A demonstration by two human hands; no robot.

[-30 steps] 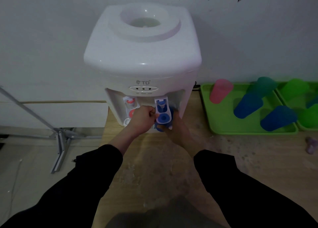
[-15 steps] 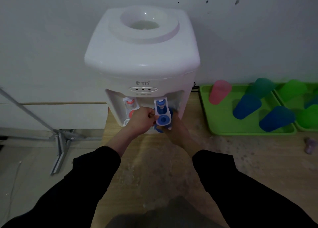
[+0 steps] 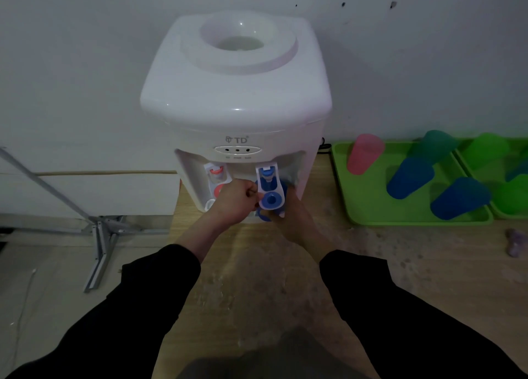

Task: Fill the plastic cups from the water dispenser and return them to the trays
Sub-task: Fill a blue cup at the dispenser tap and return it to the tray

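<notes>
Where the bench (image 3: 257, 293) stops at its left edge, a metal stand (image 3: 97, 230) sits on the floor beyond, well apart from the hands. At the bench's back left corner the dispenser (image 3: 237, 98) stands against the wall, with bare wood in front of it. The left hand (image 3: 234, 204) is clenched in front of the red tap (image 3: 217, 178), its grip pinching the side of the blue tap (image 3: 270, 190). Under that tap the right hand (image 3: 291, 221) reaches in, its grip curled round a cup (image 3: 264, 215) that the tap mostly hides. Right of the dispenser, near but apart, a green tray (image 3: 371, 207) lies by the wall, holding 1 pink cup (image 3: 364, 157), 1 teal cup (image 3: 437, 145) and 2 blue cups (image 3: 410, 178). A 2nd tray (image 3: 471, 178) touches its right rim and runs out of view. Open bench lies in front of both trays, save a small purple thing (image 3: 517, 244) near the right edge.
</notes>
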